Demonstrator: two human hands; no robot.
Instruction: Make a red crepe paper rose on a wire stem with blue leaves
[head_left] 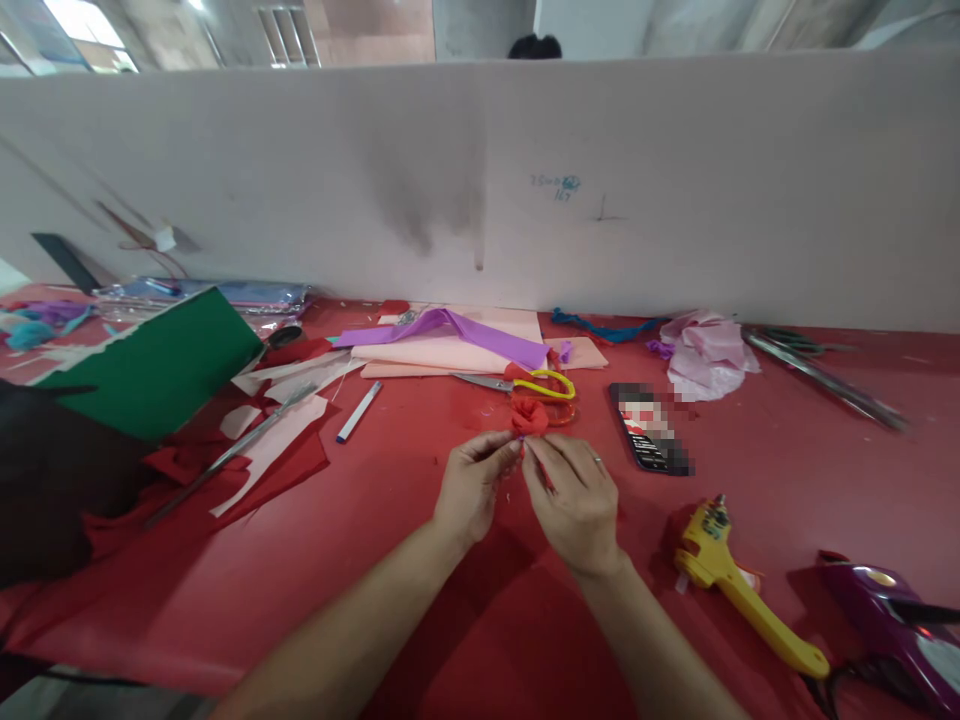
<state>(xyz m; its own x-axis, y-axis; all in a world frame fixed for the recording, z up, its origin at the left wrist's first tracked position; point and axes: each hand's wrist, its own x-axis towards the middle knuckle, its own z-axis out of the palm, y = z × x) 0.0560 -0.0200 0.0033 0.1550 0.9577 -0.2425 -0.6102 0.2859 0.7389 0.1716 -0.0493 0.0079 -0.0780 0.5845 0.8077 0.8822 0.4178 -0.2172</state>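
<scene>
A small red crepe-paper flower (529, 416) stands up between my two hands over the middle of the red table. My left hand (474, 482) pinches its base between thumb and forefinger. From the other side, my right hand (576, 492), with a ring on one finger, also closes on the base. A bit of purple shows at the fingertips, too small to make out. Just behind the flower lie scissors with yellow handles (551, 384), and an orange-red handle (562, 413) shows beside them.
Purple paper (442, 325) rests on pale pink sheets (427, 357) at the back. A phone (649, 430), a yellow glue gun (731, 580) and a purple device (892, 620) lie to the right. Leftward are a pen (359, 411), red scraps (300, 460) and a green board (165, 365). A white partition (300, 180) stands behind.
</scene>
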